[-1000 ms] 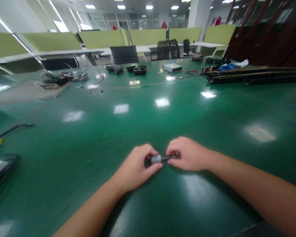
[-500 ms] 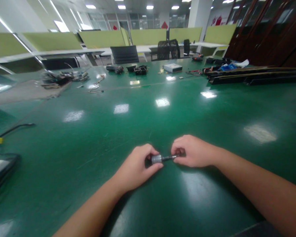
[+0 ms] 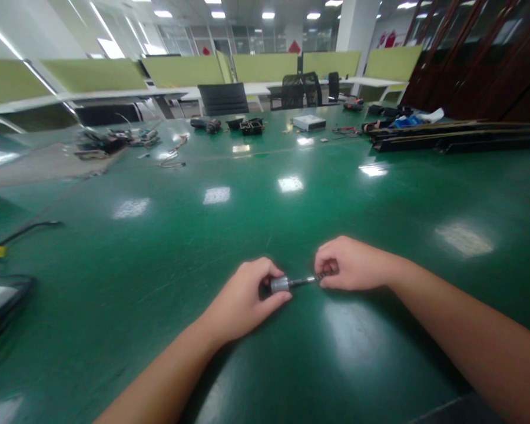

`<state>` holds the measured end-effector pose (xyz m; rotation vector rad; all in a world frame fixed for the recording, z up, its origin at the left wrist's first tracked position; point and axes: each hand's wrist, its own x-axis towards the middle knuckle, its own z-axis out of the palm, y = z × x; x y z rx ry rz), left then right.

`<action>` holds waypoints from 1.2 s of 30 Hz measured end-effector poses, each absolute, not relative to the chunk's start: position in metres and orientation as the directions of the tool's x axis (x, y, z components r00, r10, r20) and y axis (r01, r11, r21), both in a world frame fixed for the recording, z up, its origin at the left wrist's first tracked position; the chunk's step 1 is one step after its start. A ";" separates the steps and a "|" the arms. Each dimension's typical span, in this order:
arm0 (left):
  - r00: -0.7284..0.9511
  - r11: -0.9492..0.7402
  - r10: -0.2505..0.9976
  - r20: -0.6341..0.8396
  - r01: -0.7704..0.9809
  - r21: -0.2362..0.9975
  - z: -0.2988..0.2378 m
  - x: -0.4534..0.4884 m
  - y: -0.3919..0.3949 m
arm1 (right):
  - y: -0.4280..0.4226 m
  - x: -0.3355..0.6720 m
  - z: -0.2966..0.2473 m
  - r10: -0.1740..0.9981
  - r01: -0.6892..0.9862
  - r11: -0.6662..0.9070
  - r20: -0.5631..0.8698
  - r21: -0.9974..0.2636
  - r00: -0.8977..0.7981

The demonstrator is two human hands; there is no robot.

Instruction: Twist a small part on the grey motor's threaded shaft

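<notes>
My left hand (image 3: 242, 300) is closed round a small silver cylinder (image 3: 280, 285) low over the green table (image 3: 256, 218). A thin dark shaft (image 3: 304, 281) sticks out of the cylinder to the right. My right hand (image 3: 351, 265) pinches the far end of that shaft with its fingers curled. Both hands rest close to the table's near edge, a short gap apart.
Black cables (image 3: 13, 235) and a dark flat device (image 3: 0, 303) lie at the left edge. Long black rails (image 3: 459, 138) stretch across the far right. A white box (image 3: 309, 121), black parts (image 3: 251, 125) and wire clutter (image 3: 115, 141) sit at the back, with office chairs (image 3: 223, 97) behind.
My right hand has slid to the right along the shaft, so more of the dark shaft shows between the two hands. The left hand has stayed put.
</notes>
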<state>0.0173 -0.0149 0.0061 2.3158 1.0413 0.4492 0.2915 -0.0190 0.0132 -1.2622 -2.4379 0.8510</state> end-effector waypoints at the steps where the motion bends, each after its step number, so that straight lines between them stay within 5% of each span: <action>1: 0.642 -0.545 0.763 0.075 0.576 0.609 0.006 0.017 -0.015 | -0.019 0.292 0.013 0.809 0.650 0.452 -0.026 -0.611 -0.587; 36: 0.641 -0.552 0.763 0.086 0.576 0.603 0.005 0.020 -0.014 | -0.025 0.270 0.000 0.781 0.588 0.577 0.172 -0.567 -0.600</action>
